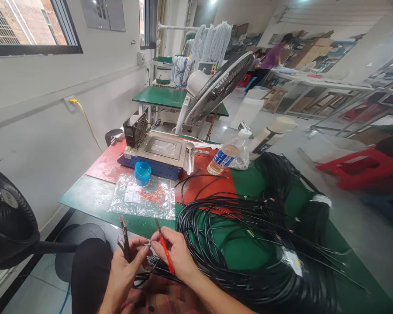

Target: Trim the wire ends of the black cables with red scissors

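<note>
On the left wall there is a wide window with a dark frame (32,22). Lower on this wall, a thin yellow cable (85,117) runs down from a white socket (68,104). A round black plastic fan (9,213) stands at the left edge. A larger grey-white fan with wire grille (218,89) is tilted in front of a green-topped table (163,97). Behind it, bundles of white cable (212,41) hang on a rack. Farther right are a person in a purple top (273,56) and a red plastic stool (363,168).

The left grip (131,258) holds black cables (126,245) (thin wires (122,223) poke out, I notice); the right grip (177,249), a red-handled tool (166,252).
</note>
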Demonstrator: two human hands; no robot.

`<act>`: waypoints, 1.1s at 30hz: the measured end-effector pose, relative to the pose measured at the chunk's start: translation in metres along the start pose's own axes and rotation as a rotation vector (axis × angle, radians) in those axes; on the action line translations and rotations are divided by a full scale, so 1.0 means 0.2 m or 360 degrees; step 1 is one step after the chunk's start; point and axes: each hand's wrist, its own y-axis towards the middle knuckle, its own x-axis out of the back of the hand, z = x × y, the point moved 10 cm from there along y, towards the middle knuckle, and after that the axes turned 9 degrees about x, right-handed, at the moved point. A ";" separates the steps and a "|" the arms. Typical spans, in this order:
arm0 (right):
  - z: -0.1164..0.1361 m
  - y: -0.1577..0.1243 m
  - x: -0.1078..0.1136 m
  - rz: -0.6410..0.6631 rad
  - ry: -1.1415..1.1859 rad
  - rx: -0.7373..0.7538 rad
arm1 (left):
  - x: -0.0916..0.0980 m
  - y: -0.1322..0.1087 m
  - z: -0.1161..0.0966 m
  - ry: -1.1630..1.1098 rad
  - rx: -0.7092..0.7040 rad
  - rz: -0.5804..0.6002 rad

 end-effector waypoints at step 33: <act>-0.07 -0.05 -0.15 -0.0020 0.0799 -0.0066 | -0.15 -0.04 -0.04 -0.0127 -0.0065 0.0114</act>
